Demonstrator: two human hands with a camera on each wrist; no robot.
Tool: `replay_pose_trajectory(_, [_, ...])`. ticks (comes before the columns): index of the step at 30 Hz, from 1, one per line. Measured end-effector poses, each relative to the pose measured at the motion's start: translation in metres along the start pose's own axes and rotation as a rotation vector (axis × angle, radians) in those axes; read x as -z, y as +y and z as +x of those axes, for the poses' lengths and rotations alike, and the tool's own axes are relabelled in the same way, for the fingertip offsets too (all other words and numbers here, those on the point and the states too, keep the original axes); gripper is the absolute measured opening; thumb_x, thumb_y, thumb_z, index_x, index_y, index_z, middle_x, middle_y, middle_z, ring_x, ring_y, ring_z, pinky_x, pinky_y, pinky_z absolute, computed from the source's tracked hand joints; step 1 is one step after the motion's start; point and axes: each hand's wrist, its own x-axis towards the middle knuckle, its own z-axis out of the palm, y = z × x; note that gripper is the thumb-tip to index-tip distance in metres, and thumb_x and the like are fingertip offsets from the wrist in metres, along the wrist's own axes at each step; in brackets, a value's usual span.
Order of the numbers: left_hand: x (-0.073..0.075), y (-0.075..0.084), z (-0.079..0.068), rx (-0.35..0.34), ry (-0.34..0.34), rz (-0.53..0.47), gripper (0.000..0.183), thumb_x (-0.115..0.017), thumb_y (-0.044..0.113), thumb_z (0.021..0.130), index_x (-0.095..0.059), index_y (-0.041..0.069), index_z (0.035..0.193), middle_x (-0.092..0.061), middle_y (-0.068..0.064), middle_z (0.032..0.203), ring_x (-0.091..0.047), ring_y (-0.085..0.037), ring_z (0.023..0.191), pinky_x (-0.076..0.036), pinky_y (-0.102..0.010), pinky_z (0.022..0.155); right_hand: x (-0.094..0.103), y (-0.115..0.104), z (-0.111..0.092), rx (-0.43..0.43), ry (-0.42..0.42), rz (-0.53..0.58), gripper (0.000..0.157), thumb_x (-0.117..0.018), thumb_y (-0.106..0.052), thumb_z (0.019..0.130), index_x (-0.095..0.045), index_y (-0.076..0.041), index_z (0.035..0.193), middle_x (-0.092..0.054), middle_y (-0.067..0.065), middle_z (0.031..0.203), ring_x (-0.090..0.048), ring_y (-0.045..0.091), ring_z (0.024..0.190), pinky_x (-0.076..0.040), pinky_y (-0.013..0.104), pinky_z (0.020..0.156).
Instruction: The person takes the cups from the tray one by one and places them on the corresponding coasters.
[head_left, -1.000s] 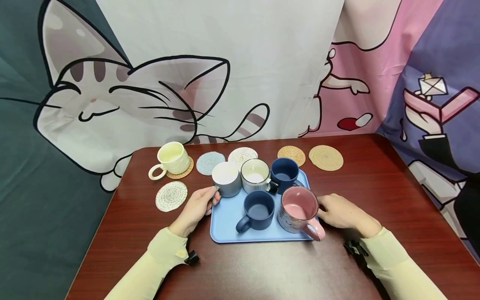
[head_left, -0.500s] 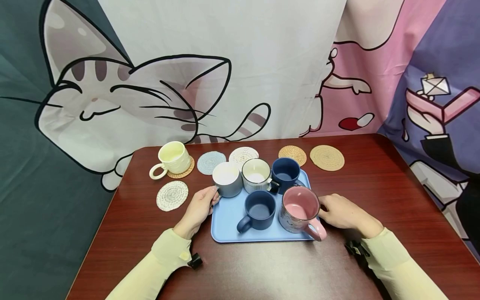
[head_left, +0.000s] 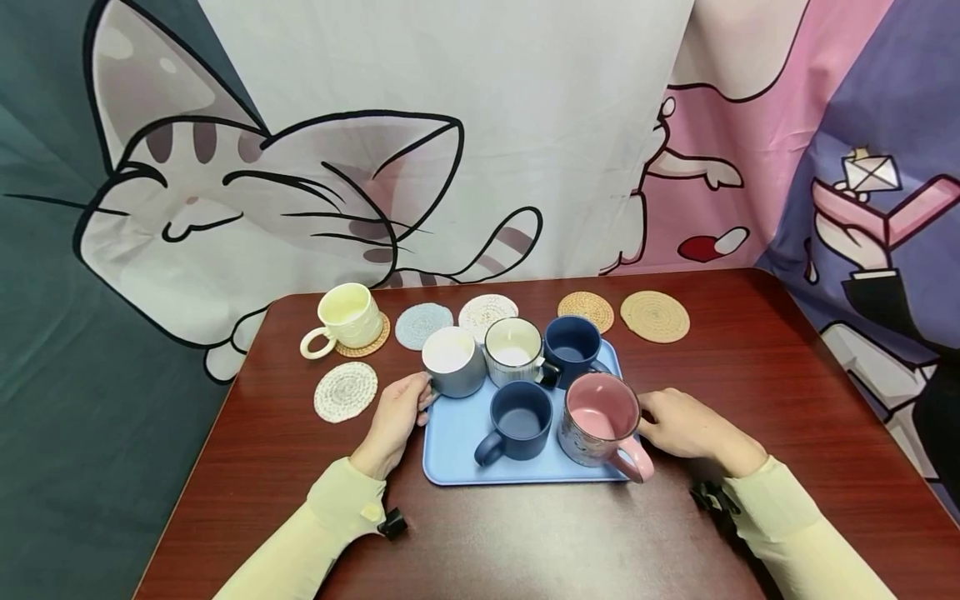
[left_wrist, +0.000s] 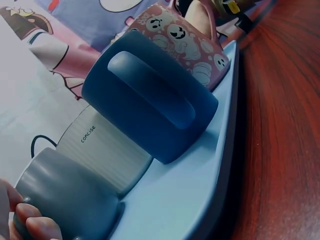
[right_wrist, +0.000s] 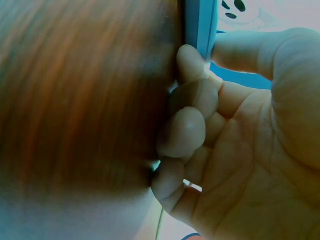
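My left hand (head_left: 397, 417) grips the handle of a grey mug (head_left: 454, 367) at the tray's back left corner. Curled fingertips (left_wrist: 42, 227) show at that handle in the left wrist view. My right hand (head_left: 690, 423) pinches the right edge of the light blue tray (head_left: 457, 467) between thumb and curled fingers, clearest in the right wrist view. Also on the tray stand a white ribbed mug (head_left: 513, 346) with a dark handle, a navy mug (head_left: 572, 346) behind, another navy mug (head_left: 519, 421) in front, and a large pink mug (head_left: 598, 417) beside my right hand.
A pale yellow mug (head_left: 351, 315) sits on a tan coaster (head_left: 382, 332) at the back left. Around the tray lie a cream coaster (head_left: 345, 392), a light blue coaster (head_left: 423, 327), a white coaster (head_left: 487, 312) and two tan coasters, the larger coaster (head_left: 655, 317) farthest right.
The grey mug has shifted slightly left and leans a little toward my left hand. My right hand, the tray and the other mugs keep their places; the whole view drifts slightly.
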Motion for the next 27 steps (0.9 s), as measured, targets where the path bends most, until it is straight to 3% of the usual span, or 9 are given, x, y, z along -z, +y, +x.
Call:
replay_pose_trajectory(11, [0.0004,0.0007,0.0062,0.024,0.046,-0.114,0.043,-0.048,0.013,0.102,-0.034,0.015,0.061,-0.032,0.006,0.062,-0.030,-0.007,0.059,-0.029,-0.020,0.057,0.0026,0.0014,0.0007,-0.002,-0.007,-0.001,0.011,-0.066,-0.020,0.097,-0.072,-0.025,0.089,-0.064,-0.014,0.074,-0.062,0.005,0.073,-0.053,0.033,0.069])
replay_pose_trajectory(19, [0.0030,0.0009,0.0079,0.019,0.049,-0.135,0.046,-0.047,0.011,0.102,-0.032,0.015,0.059,-0.031,0.007,0.060,-0.029,-0.007,0.058,-0.029,-0.021,0.060,0.0026,-0.0002,0.0002,0.005,-0.001,0.005,0.011,-0.067,-0.020,0.096,-0.072,-0.025,0.088,-0.065,-0.014,0.075,-0.063,0.005,0.073,-0.053,0.034,0.069])
replay_pose_trajectory(27, [0.0075,0.0090,0.0093,-0.031,0.076,-0.109,0.045,-0.049,0.014,0.102,-0.034,0.015,0.059,-0.033,0.006,0.061,-0.031,-0.007,0.059,-0.032,-0.021,0.060,-0.0002,0.0006,0.0005,-0.002,-0.004,0.000,0.013,-0.067,-0.019,0.096,-0.070,-0.026,0.086,-0.061,-0.015,0.071,-0.060,0.004,0.071,-0.050,0.031,0.068])
